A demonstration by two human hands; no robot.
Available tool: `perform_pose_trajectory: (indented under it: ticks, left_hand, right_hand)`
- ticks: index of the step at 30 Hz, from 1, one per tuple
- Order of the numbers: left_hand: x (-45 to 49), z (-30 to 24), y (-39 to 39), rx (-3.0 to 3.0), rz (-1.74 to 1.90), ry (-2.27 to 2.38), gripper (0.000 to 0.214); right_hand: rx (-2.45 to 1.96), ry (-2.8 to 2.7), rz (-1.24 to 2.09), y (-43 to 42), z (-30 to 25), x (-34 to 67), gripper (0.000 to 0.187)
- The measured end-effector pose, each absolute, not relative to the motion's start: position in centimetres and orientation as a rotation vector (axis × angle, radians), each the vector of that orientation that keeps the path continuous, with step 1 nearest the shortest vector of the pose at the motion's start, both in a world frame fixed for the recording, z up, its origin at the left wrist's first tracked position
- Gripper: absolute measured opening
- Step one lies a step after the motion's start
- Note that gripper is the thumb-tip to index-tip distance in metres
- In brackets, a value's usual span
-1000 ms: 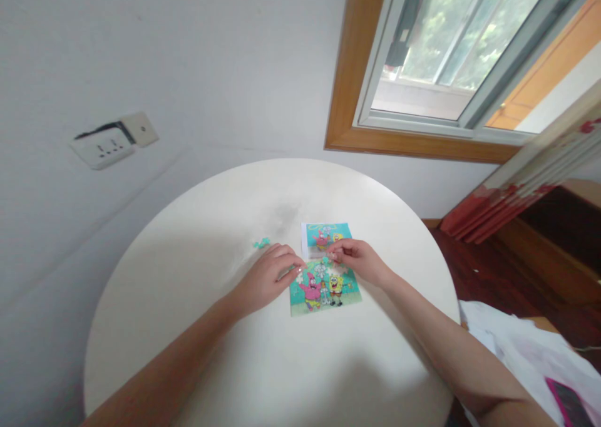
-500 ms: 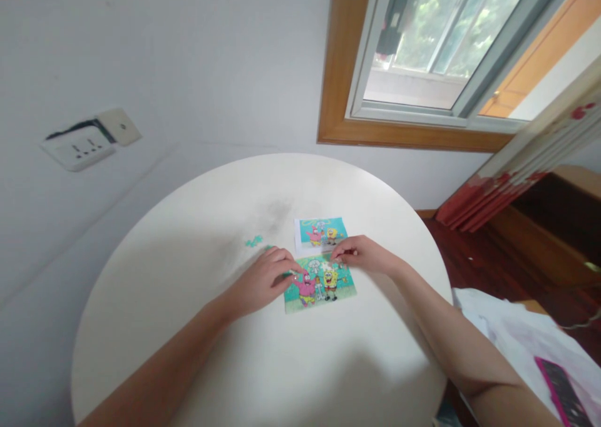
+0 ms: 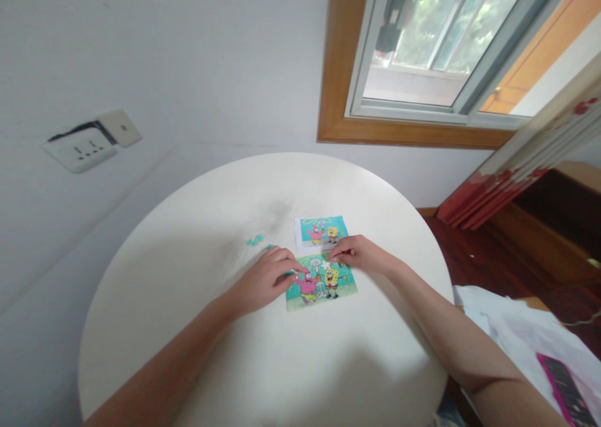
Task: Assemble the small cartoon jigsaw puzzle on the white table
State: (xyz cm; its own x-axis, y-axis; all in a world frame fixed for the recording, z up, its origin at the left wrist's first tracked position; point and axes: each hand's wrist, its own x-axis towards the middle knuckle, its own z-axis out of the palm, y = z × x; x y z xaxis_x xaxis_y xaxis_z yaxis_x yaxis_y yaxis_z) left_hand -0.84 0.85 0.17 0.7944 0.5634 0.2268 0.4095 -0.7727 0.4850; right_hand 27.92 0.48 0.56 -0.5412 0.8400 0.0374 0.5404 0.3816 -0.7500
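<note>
A jigsaw puzzle (image 3: pixel 307 295) with a pink starfish and a yellow sponge cartoon figure lies on the white round table, with a pale gap near its upper middle. My left hand (image 3: pixel 270 275) rests at the puzzle's left upper edge, fingers stretched and thumb apart. Over the top edge, my right hand (image 3: pixel 359 252) is closed in a pinch, fingertips beside the gap; whatever is between them is too small to make out. Just beyond lies a picture card (image 3: pixel 322 230) with the same scene. Several loose teal jigsaw pieces (image 3: pixel 255 240) lie left of the card, one partly behind my left hand.
The round table (image 3: pixel 188 239) stands close to a white wall with a socket (image 3: pixel 84 148). A wood-framed window (image 3: pixel 417 129) is behind it. At the lower right, white sheeting (image 3: pixel 511 333) lies beside the table with a pink-edged dark object (image 3: pixel 566 386) on it.
My right fingertips have shifted slightly left and up along the puzzle's top edge. My left hand stays at the puzzle's left side. The view has moved a little.
</note>
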Motion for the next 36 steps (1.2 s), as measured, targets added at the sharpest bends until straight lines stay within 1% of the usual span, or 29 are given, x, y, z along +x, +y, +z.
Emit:
perform_pose_trajectory:
  ticks: [5,12,18,27,36]
  left_hand:
    - [-0.9,0.0,0.8,2.564,0.505,0.738,0.025]
    - [-0.8,0.2,0.8,2.565,0.491,0.747,0.023]
    - [-0.8,0.1,0.8,2.561,0.497,0.743,0.023]
    - [-0.9,0.0,0.7,2.552,0.508,0.746,0.023]
    - [-0.8,0.1,0.7,2.550,0.504,0.748,0.025]
  right_hand:
    - [-1.203,-2.219,0.973,0.5,0.4,27.8,0.021]
    - [-1.118,-2.299,0.821,0.6,0.5,27.7,0.016]
    - [-1.190,-2.261,0.790,0.2,1.8,28.0,0.020]
    - [-1.307,-2.387,0.693,-0.6,2.1,27.7,0.008]
    - [-1.275,-2.425,0.692,-0.6,1.7,27.5,0.010]
